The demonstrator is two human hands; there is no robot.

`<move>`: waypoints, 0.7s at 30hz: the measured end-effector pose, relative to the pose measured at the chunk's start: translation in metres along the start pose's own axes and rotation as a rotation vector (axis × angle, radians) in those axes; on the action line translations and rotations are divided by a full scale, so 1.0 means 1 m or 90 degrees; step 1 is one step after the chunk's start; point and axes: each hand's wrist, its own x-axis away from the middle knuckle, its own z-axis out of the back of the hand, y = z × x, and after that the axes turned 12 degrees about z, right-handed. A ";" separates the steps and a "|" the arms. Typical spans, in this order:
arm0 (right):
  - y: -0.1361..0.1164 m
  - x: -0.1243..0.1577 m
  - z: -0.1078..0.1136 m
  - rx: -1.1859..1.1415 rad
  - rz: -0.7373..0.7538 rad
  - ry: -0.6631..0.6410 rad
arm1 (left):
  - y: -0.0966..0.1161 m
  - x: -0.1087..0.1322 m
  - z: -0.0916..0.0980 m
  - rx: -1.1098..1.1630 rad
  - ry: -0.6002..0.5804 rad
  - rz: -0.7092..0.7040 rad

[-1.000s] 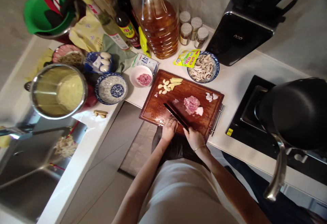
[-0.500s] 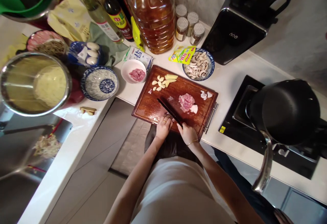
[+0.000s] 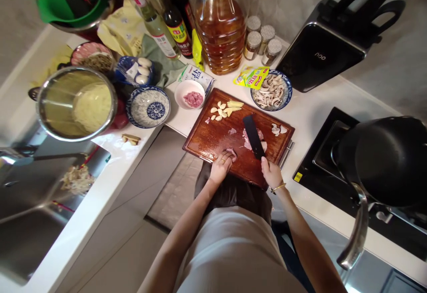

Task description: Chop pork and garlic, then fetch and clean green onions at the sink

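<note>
My right hand (image 3: 271,173) is wrapped round the handle of a black knife (image 3: 252,136). The broad blade is angled across a pile of cut pink meat (image 3: 247,140), hiding part of it. At the near edge of the wooden cutting board (image 3: 207,139), my left hand (image 3: 221,166) has its fingers curled onto a piece of meat (image 3: 232,154). Peeled garlic cloves (image 3: 219,111) and pale yellow ginger pieces (image 3: 235,104) lie toward the board's far left. Some whitish scraps (image 3: 276,129) are by its right edge.
Behind the board stand a white bowl of meat (image 3: 178,99) and a bowl of sliced mushrooms (image 3: 289,92). A black pan (image 3: 383,159) rests on the cooktop at right, handle jutting forward. Left are a patterned bowl (image 3: 133,106), a metal pot (image 3: 50,119) and a sink (image 3: 26,213).
The knife has swung right, from beside my left hand to over the meat pile. My left hand now shows a piece of meat under its fingers. The camera view has shifted left.
</note>
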 end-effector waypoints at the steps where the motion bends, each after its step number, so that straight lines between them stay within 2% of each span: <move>1: -0.008 0.005 -0.004 0.067 0.034 -0.001 | 0.000 0.000 0.000 -0.003 0.000 -0.001; 3: -0.023 0.014 -0.014 0.171 0.071 -0.038 | 0.000 0.001 0.000 -0.010 -0.001 -0.002; 7: -0.041 0.027 -0.033 0.298 0.046 -0.136 | -0.001 0.002 -0.001 -0.027 -0.002 -0.001; 14: -0.037 0.039 -0.033 0.288 0.048 -0.183 | -0.001 0.000 -0.001 -0.013 0.016 0.002; 21: -0.048 0.024 -0.040 0.322 0.036 -0.178 | -0.004 0.001 -0.004 -0.024 0.018 0.009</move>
